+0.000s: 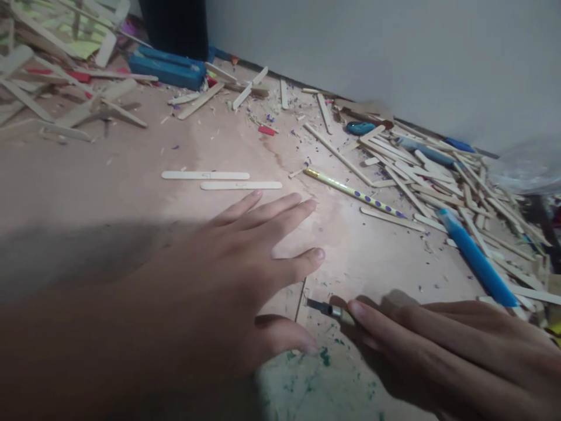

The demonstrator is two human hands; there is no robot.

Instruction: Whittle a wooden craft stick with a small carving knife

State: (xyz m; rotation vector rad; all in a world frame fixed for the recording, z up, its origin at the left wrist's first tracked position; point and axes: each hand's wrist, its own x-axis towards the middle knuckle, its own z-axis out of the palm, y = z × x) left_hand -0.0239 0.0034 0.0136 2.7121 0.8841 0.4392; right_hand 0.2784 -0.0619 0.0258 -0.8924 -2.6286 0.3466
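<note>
My left hand (263, 269) lies spread over the table, palm down. Its thumb and index finger reach to either end of a craft stick (302, 314), which is partly covered. Closed around the handle of a craft knife (329, 309), my right hand (456, 345) keeps the dark blade's tip at a small pencil mark on that stick. Whether the blade presses in cannot be made out. Beyond my left fingertips lie two craft sticks, an upper one (184, 175) and a lower one (263, 185), both bearing pencil marks.
A spotted pencil (350, 192) lies past my left hand. Loose sticks (421, 169) and a blue tube (480, 257) crowd the right side. Stick assemblies (83, 99) stand at the back left, near a blue block (169, 69). A pale wall (372, 52) bounds the table's back.
</note>
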